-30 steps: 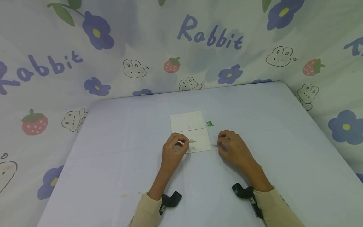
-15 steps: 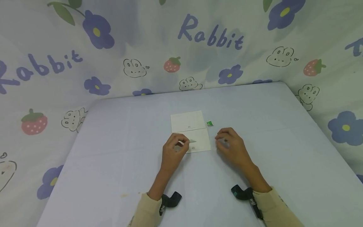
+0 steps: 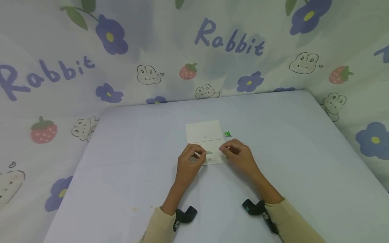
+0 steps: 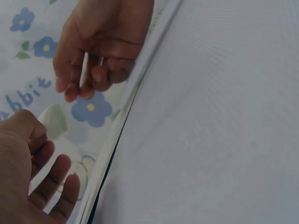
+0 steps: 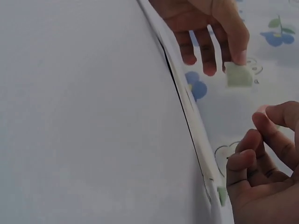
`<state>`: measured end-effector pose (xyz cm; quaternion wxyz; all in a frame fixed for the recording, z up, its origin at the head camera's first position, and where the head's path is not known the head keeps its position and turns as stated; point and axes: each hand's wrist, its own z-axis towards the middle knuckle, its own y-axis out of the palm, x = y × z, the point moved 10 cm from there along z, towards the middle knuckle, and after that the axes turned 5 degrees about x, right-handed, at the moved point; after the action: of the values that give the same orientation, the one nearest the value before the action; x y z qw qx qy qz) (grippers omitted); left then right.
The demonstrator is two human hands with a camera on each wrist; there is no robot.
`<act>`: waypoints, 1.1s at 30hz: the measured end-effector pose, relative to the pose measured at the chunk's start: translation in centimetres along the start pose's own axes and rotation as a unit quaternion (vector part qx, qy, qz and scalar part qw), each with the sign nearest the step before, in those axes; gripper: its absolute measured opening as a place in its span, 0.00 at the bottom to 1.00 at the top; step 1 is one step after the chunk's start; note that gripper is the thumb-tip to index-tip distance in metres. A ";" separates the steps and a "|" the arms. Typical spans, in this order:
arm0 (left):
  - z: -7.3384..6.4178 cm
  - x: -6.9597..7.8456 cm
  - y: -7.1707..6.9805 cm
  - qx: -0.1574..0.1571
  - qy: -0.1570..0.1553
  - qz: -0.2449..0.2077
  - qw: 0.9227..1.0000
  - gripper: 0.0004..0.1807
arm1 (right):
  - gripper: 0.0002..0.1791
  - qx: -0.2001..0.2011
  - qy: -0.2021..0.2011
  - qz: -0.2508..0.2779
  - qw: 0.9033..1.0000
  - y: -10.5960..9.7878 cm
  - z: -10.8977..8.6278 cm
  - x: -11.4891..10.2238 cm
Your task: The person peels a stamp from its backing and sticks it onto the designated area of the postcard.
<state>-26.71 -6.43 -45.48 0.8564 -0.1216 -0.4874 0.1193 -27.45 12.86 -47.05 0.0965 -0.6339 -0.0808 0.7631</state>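
In the head view my left hand is over the lower half of a cream two-panel card. Thumb and index finger pinch a small, thin, pale green square piece, its free corner pointing right. My right hand hovers at the card's right edge, close to the left hand. Its thumb and index finger come near each other, with nothing plainly visible between them, and the other fingers are loosely bent. In the left wrist view the right hand is above the pale piece.
A small bright green piece lies on the white tabletop, just right of the card's upper half. Behind and beside the table hangs a curtain printed with rabbits, flowers and strawberries. Each wrist wears a black camera mount.
My right hand has moved left, toward the left hand and over the card's edge. The whitish bit at its fingertips a second ago is out of sight. My left hand keeps its pinch.
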 end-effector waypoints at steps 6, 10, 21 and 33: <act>-0.7 0.1 0.1 0.011 0.011 0.004 1.000 0.03 | 0.09 -0.067 0.086 0.018 0.994 2.2 -0.2 1.4; -0.9 0.2 0.0 0.016 0.016 0.004 1.000 0.04 | 0.11 -0.081 0.140 0.033 0.986 2.7 0.0 2.3; -0.4 0.8 -0.1 0.011 0.025 0.007 1.000 0.02 | 0.17 -0.156 0.181 0.040 0.970 4.0 0.4 2.3; 0.1 0.7 0.0 0.006 0.027 0.014 1.000 0.02 | 0.16 -0.157 0.217 0.117 0.956 4.4 0.4 2.5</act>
<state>-26.48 -6.20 -44.81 0.8682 -0.1262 -0.4618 0.1308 -28.45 9.25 -50.44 -0.0793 -0.7966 -0.1022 0.5905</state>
